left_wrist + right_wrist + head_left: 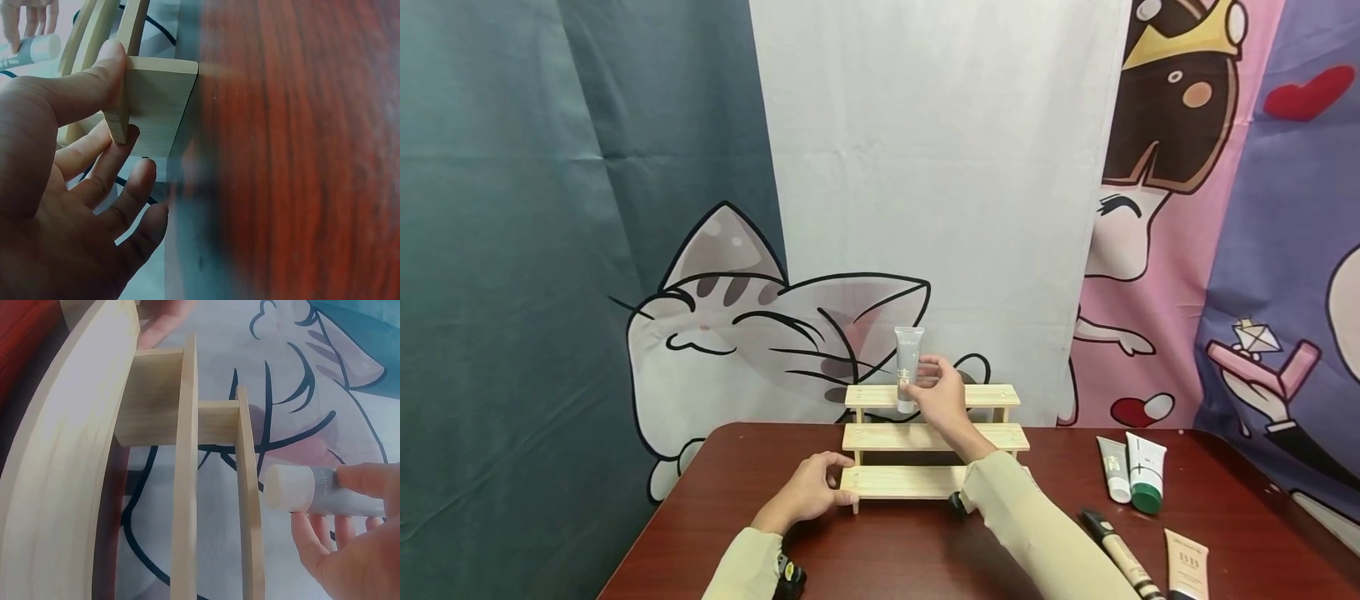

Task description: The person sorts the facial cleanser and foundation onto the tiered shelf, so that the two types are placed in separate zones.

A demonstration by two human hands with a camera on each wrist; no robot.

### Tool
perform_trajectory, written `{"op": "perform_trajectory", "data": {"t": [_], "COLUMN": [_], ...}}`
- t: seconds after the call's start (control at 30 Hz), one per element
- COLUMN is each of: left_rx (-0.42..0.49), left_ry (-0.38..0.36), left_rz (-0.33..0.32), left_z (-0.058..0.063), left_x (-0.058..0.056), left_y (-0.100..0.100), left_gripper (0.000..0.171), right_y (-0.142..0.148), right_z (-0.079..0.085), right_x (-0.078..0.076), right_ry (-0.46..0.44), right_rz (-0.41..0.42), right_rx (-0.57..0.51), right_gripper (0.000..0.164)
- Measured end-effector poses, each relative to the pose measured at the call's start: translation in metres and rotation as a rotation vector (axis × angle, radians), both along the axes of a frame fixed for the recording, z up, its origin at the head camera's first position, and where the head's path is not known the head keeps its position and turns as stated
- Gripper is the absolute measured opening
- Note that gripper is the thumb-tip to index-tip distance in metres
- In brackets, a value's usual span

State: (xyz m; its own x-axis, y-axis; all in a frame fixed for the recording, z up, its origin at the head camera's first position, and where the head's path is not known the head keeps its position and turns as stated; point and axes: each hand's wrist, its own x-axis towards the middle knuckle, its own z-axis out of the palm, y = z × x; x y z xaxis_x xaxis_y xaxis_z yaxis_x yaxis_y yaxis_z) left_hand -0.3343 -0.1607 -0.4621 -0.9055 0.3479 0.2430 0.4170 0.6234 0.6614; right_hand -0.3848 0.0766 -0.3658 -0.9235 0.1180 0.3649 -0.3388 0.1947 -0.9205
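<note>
A three-tier wooden stand stands near the back edge of the table. My left hand grips the left end of its lowest shelf, the thumb in front and the fingers behind, as the left wrist view shows. My right hand pinches a grey squeeze tube with a white cap. Upright and cap down, the tube overlaps the top shelf in the head view. In the right wrist view the tube's cap is close to the top shelf's edge, with the thumb on one side and fingers on the other.
On the table's right lie a smaller grey tube, a white tube with a green cap, a dark-capped beige tube and a beige BB tube. A printed curtain hangs right behind the table.
</note>
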Motion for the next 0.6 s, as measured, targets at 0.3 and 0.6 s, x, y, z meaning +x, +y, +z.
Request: {"op": "perform_trajectory", "data": {"t": [0.3,0.6], "left_rx": [0.007,0.018], "left_ry": [-0.015,-0.038], "left_rz": [0.009,0.004], "left_z": [0.002,0.001], "left_x": [-0.001,0.001], "left_y": [-0.002,0.000], "left_gripper": [0.049,0.049], "right_y": [-0.009,-0.015], "right_z": [0.003,0.000], "right_x": [-0.008,-0.019], "right_ry": [0.024,0.018], "right_rz": [-0.009,-0.017], "right_rx": [0.003,0.022], "right_gripper": [0.050,0.049]}}
